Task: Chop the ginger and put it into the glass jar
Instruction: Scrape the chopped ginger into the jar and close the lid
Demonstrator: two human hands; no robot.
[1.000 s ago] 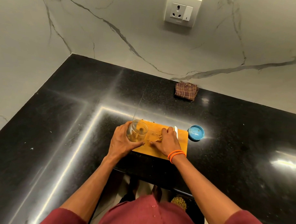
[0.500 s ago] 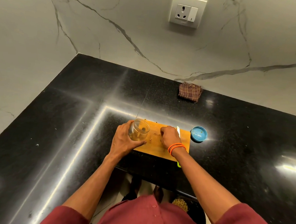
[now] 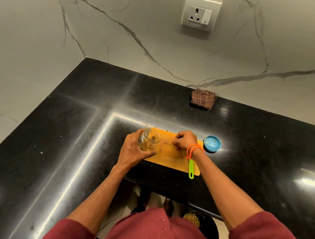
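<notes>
Head view: left hand (image 3: 132, 150) grips tilted glass jar (image 3: 149, 139); right hand (image 3: 184, 140) curled over board (image 3: 169, 155).

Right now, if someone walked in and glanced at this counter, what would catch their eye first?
Probably the orange cutting board at the near edge of the black counter. Over its left end the left hand grips a tilted glass jar; the right hand is curled over the board. A bright green knife handle pokes out below the right wrist, and a blue lid lies just right of the board.
</notes>
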